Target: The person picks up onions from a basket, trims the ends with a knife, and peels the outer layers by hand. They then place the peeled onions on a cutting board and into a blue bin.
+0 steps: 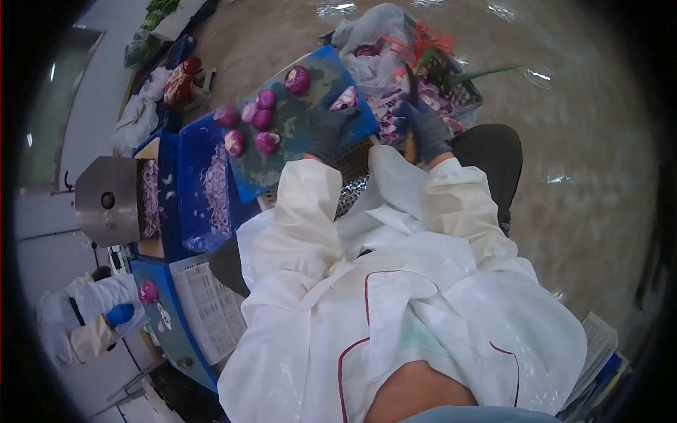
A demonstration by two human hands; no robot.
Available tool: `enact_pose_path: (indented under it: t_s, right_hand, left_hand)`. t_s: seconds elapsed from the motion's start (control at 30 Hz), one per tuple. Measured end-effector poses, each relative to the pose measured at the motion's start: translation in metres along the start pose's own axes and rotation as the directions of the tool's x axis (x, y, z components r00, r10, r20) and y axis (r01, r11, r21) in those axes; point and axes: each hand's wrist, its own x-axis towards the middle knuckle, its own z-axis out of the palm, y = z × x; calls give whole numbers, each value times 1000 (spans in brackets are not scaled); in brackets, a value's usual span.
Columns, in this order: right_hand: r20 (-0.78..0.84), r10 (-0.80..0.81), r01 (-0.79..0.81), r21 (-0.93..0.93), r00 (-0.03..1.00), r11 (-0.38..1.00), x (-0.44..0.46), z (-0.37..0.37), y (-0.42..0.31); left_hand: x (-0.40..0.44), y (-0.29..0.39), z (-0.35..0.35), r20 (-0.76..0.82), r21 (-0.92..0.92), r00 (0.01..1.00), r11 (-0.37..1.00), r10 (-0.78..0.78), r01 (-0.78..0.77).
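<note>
My left hand, in a dark grey glove, is closed around a partly peeled red onion at the right edge of the blue cutting board. In my gloved right hand is a knife, its wooden handle pointing toward me and its dark blade pointing away. Several red onions lie on the board, left of my left hand. Just beyond my hands stands a dark crate with onion skins and a clear plastic bag.
A blue bin with sliced onion stands left of the board, beside a metal machine. Another blue board carries one onion. At the far left is a co-worker's blue-gloved hand. Wet floor extends rightward.
</note>
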Motion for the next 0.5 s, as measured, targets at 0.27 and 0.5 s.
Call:
enact_pose_path:
  t_s: [0.27, 0.5]
  right_hand:
    - [269, -57, 266, -853, 961, 449, -8, -11, 9]
    - [322, 44, 107, -437, 946, 893, 9, 10, 26]
  left_hand:
    - [-75, 96, -203, -348, 136, 936, 991, 59, -12]
    - [-196, 212, -438, -608, 790, 490, 538, 625, 294]
